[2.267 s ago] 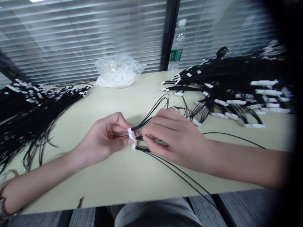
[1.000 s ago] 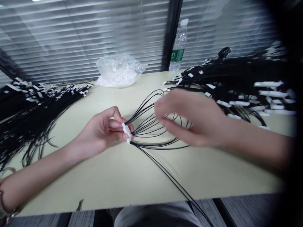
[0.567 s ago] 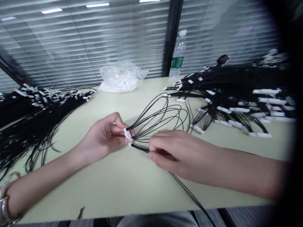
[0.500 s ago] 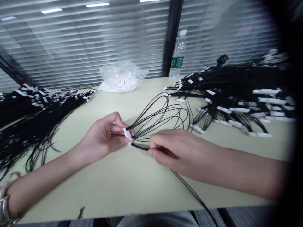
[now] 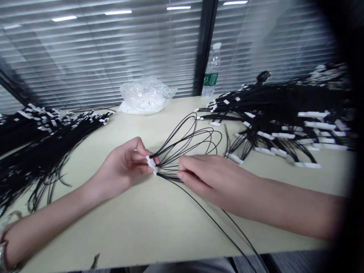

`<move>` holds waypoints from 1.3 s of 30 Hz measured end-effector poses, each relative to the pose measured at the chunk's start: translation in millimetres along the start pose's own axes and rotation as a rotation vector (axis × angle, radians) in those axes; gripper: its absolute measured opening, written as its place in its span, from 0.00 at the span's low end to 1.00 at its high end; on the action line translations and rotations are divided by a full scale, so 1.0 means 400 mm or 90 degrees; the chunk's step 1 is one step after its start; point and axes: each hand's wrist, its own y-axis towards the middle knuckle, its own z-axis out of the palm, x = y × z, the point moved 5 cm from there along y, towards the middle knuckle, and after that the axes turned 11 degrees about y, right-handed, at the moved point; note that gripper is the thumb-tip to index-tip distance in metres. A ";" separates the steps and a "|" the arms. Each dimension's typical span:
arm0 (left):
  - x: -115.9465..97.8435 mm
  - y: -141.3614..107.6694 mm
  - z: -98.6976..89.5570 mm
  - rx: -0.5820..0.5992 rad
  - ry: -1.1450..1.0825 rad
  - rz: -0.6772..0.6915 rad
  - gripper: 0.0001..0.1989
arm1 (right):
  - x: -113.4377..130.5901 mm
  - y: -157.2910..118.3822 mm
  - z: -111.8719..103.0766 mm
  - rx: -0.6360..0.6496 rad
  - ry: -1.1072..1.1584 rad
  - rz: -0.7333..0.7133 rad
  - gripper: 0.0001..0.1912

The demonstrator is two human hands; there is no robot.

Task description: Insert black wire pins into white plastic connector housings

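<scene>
Between the thumb and fingers of my left hand (image 5: pixel 125 167) is a white connector (image 5: pixel 151 163). Thin black wires (image 5: pixel 184 142) fan out of it to the right and bend over in several loops. My right hand (image 5: pixel 204 176) is closed on some of these wires a short way from the connector; its curled fingers hide how many it grips. A single black wire (image 5: pixel 199 203) leaves the connector's lower end, passes under my right hand and runs down over the table's front edge. Another wire comes out below my right wrist beside it.
Bundled black wires with white ends (image 5: pixel 57 140) lie at the left. A larger heap of black cables with white connectors (image 5: pixel 284 98) covers the right. At the back stand a clear plastic bag (image 5: pixel 148 94) and a water bottle (image 5: pixel 212 72), before window blinds (image 5: pixel 113 49).
One wire now hangs separate from the group at my right fingers and stretches toward the table's front edge. My hands keep nearly the same place; the view has tilted slightly.
</scene>
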 end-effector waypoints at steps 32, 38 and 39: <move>0.002 -0.001 -0.006 -0.039 -0.045 -0.060 0.13 | -0.171 0.031 -0.284 -0.450 0.593 -0.094 0.11; -0.004 -0.006 0.021 0.038 -0.119 -0.037 0.12 | 0.055 -0.007 -0.104 -0.234 0.172 -0.249 0.01; -0.003 -0.007 0.022 0.043 -0.127 -0.035 0.12 | 0.070 -0.012 -0.078 -0.197 0.114 -0.252 0.02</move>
